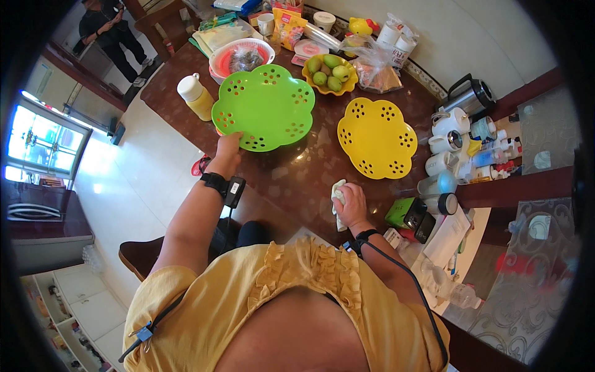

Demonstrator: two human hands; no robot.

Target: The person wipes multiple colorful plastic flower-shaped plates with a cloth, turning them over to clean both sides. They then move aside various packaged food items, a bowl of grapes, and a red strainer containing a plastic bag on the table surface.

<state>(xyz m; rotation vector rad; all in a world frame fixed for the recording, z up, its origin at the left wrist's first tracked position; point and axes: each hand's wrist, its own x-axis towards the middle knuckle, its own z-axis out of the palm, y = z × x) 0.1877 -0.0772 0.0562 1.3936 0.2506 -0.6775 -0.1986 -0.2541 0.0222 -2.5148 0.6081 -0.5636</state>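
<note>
My left hand [229, 145] grips the near left rim of a green flower-shaped plastic tray [265, 109] with pierced holes. Under my right hand [352, 204] is a pale crumpled cloth [338, 197], held against the dark red tabletop [283, 186]. A yellow tray [377, 138] of the same shape lies flat beyond my right hand. Behind the green tray stand a white and red basket [218, 58] with a plastic-wrapped item in it and a yellow bowl [352, 83] of green fruit. A yellow bottle with a white lid [197, 97] stands left of the green tray.
A steel jug [470, 97], white kettles [451, 122], cups and bottles line the right side. Near my right wrist is a green and black box [403, 213]. Bags, tissue rolls [390, 35] and a plastic-bagged item [376, 74] stand along the wall. A person [111, 32] stands far left.
</note>
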